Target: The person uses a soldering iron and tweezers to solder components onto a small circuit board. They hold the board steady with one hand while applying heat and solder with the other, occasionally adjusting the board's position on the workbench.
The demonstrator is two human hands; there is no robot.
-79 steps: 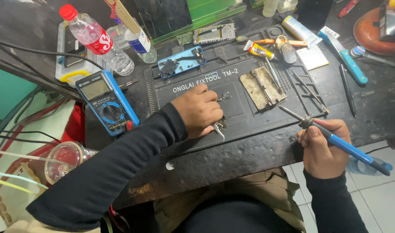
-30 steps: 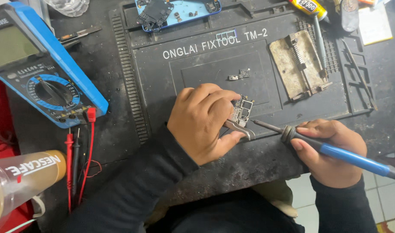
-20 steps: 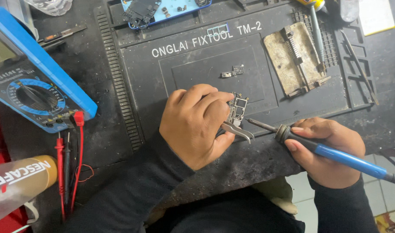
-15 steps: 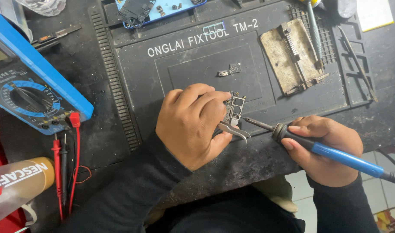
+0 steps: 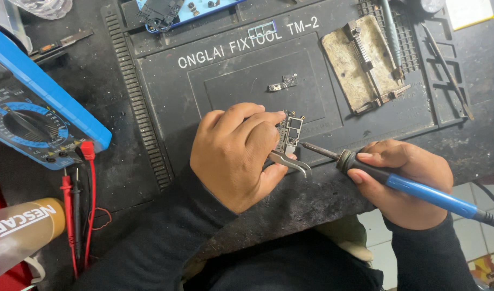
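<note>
My left hand [image 5: 239,153] rests on the black repair mat [image 5: 166,75], curled around metal tweezers [image 5: 291,163], with its fingertips on a small phone circuit board [image 5: 289,131]. My right hand [image 5: 406,183] grips a soldering iron with a blue handle [image 5: 430,195]. The iron's dark tip [image 5: 311,149] lies just right of the board, a little below it. A smaller loose board piece [image 5: 282,83] lies on the mat above my left hand.
A blue multimeter [image 5: 34,113] with red and black leads [image 5: 77,215] sits at the left. A worn metal board holder [image 5: 363,62] lies at upper right, with thin tools [image 5: 446,67] beside it. A clear bottle [image 5: 18,234] is at lower left, an opened phone [image 5: 174,9] at top.
The view has closed in on the mat. My left hand has kept the board pinned while the iron's tip has come in close beside the board's right edge.
</note>
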